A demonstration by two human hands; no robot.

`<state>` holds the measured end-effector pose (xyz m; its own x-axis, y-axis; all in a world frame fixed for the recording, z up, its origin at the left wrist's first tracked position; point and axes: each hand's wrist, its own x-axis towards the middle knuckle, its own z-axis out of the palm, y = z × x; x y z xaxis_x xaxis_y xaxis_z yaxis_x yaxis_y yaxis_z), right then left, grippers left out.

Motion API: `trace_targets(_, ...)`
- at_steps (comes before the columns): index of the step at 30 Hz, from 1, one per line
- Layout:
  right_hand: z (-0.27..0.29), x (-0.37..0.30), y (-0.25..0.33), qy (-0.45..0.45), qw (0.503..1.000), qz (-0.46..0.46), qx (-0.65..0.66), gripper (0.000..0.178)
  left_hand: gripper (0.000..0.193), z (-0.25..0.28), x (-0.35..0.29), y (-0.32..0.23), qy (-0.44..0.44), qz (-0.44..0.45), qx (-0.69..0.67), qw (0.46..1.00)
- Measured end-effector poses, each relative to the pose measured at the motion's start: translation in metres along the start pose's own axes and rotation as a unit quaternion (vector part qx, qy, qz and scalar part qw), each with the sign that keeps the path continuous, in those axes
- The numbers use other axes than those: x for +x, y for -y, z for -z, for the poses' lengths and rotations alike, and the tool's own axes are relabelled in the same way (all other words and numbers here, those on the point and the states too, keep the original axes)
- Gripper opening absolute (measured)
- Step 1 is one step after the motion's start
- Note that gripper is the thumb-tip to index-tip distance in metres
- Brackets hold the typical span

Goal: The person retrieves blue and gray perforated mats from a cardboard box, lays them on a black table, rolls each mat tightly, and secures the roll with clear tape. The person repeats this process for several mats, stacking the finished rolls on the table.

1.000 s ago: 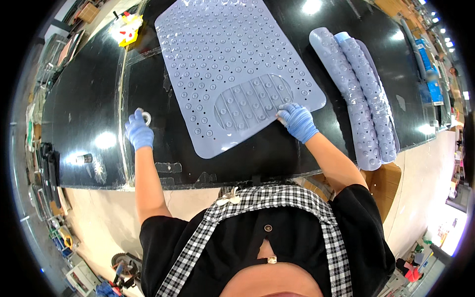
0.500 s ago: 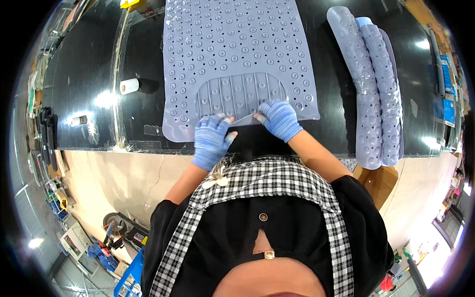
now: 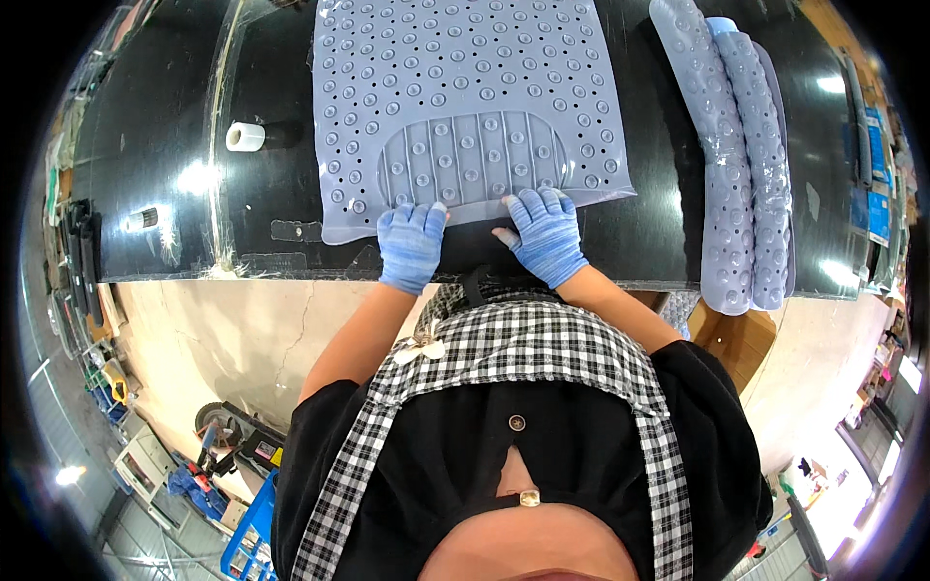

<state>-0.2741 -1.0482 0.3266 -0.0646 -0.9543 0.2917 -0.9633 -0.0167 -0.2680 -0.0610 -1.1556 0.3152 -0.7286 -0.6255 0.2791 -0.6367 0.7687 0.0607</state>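
Note:
A grey-blue bath mat with round suction cups and a ribbed oval panel lies on the black table, its near edge towards me. My left hand, in a blue knit glove with bare fingertips, rests its extended fingers on that edge, left of the middle. The same kind of glove covers my right hand, whose fingers lie on the edge to the right, the thumb spread away. Neither hand grips anything. Between them the mat's edge curves slightly, and its left near corner sits closer to me than the right one.
Rolled mats of the same colour lie side by side at the table's right. A small white roll stands left of the mat. Clear tape strips mark the black table. Below its edge at right is a cardboard box; a blue crate stands lower left.
The mat's near edge was pinched and lifted between my hands; now it lies flatter. My fingers have straightened and let go. The view has shifted a little, so a yellow object at upper left is gone.

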Motion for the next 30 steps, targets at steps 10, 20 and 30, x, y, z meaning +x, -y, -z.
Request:
trace_targets(10,-0.020,0.000,-0.007,-0.001,0.999,-0.025,-0.041,0.036,0.034,-0.007,-0.015,-0.003,-0.138,0.025,0.031,0.990)
trace_targets(20,-0.004,0.035,-0.030,0.086,0.994,-0.041,-0.045,0.044,0.033,-0.016,0.015,0.034,-0.017,-0.025,-0.098,0.995)
trace_targets(30,0.014,0.053,-0.063,0.216,0.949,-0.229,0.011,0.067,0.028,0.002,0.057,0.038,0.124,0.107,-0.120,0.979)
